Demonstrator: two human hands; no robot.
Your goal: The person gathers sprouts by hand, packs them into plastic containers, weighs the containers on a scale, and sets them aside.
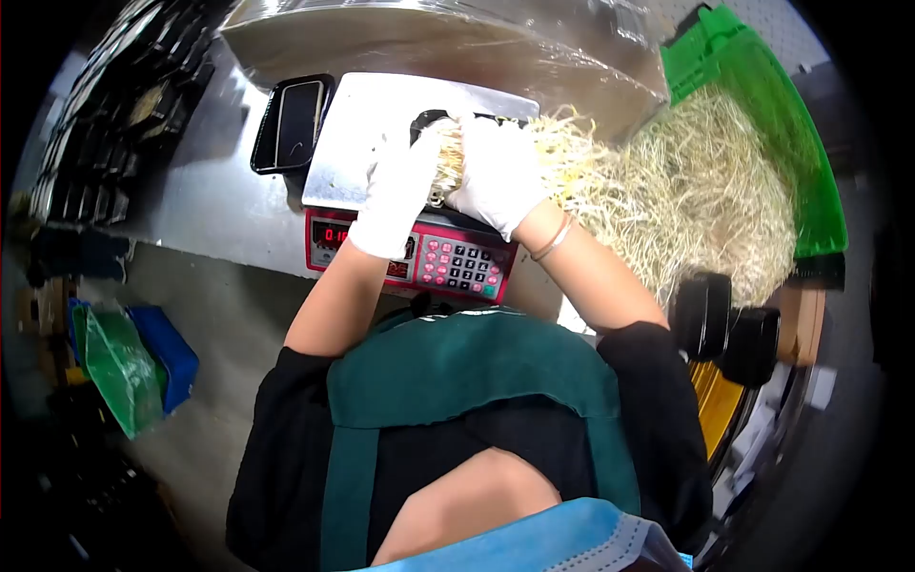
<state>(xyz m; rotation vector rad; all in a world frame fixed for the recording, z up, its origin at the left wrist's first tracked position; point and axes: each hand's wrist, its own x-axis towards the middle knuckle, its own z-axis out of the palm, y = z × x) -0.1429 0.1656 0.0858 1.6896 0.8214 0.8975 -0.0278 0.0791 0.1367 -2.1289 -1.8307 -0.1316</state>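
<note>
My gloved left hand (405,181) and gloved right hand (496,172) press in from both sides on a bunch of bean sprouts (448,162). The bunch lies in a black tray (429,119), mostly hidden by my hands, on the metal plate of the scale (357,110). A red display and a keypad (462,265) show on the scale's front. Beside my right hand, loose sprouts (567,157) run into a large sprout pile (715,181).
A green crate (829,191) holds the pile at the right. A phone (298,124) lies in another black tray (262,153) left of the scale. Stacked black trays (105,143) stand far left. A plastic-wrapped box (448,48) is behind the scale. Black containers (703,315) sit at the lower right.
</note>
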